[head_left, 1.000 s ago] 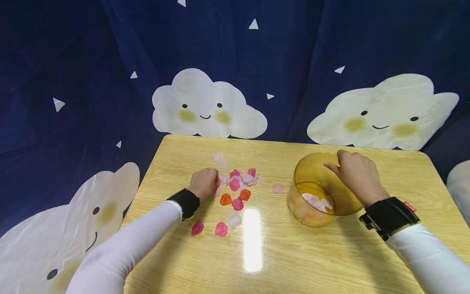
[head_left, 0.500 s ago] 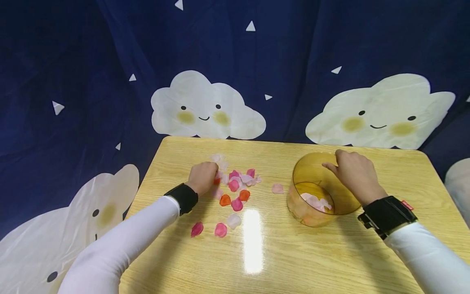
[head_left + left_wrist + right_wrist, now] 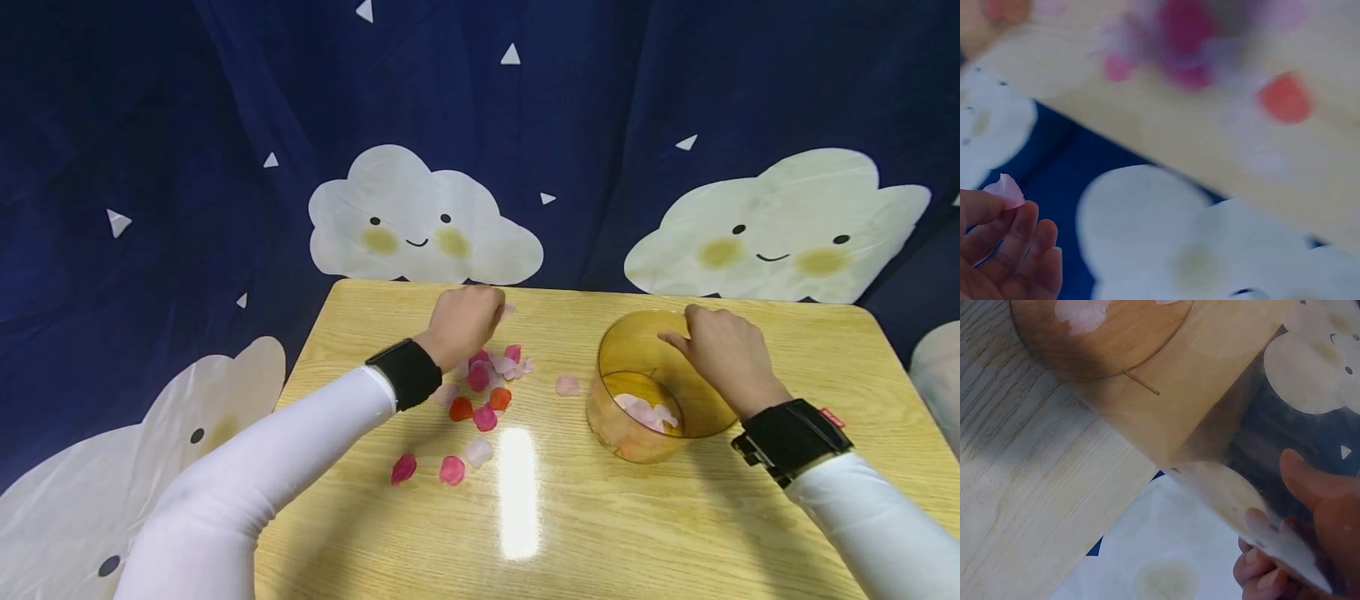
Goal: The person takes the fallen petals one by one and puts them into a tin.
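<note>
In the head view my left hand [image 3: 467, 321] is above the far side of the scattered petals, thumb and fingers together. The left wrist view shows it pinching a pale pink petal [image 3: 1007, 192] between thumb and index finger, its other fingers curled loosely. Pink, magenta and orange petals lie below on the table, such as an orange petal [image 3: 500, 398] and a magenta petal [image 3: 485, 417]. My right hand [image 3: 729, 358] grips the far right wall of a clear amber round container [image 3: 615, 425], thumb inside and fingers outside. Pale petals [image 3: 647, 412] lie at the container's bottom.
A wooden table [image 3: 600, 533] carries everything. Its far edge meets a dark blue curtain [image 3: 585, 108] with white clouds. A lone pale pink petal [image 3: 567, 385] lies between the main petal group and the container. Nearer me lie a dark pink petal [image 3: 403, 468] and others.
My left hand has moved away from me and to the right, from the left side of the petals, with a pale pink petal now in its pinch. The right hand and container have stayed put.
</note>
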### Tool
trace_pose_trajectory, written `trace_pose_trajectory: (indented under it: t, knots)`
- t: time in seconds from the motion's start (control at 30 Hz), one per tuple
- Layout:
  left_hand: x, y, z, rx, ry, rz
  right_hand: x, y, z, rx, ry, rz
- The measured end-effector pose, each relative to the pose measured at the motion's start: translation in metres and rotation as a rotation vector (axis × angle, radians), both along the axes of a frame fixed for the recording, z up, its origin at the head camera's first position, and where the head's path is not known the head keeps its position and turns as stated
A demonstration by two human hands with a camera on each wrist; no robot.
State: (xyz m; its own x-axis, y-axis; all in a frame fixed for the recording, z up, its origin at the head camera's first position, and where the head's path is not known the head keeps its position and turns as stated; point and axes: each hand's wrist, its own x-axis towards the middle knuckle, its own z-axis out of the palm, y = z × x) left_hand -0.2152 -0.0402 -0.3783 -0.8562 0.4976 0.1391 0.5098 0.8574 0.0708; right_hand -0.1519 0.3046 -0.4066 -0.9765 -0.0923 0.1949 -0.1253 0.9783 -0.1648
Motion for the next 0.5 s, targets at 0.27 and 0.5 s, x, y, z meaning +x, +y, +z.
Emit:
trace_pose_trajectory:
  t: [0.27, 0.5]
  knots:
    - [0.024, 0.064, 0.038, 0.013, 0.141, -0.205, 0.001, 0.0, -0.001, 0.004, -0.009, 0.0]
    - [0.055, 0.104, 0.032, -0.049, 0.131, -0.37, -0.001, 0.0, 0.0, -0.001, -0.005, -0.007]
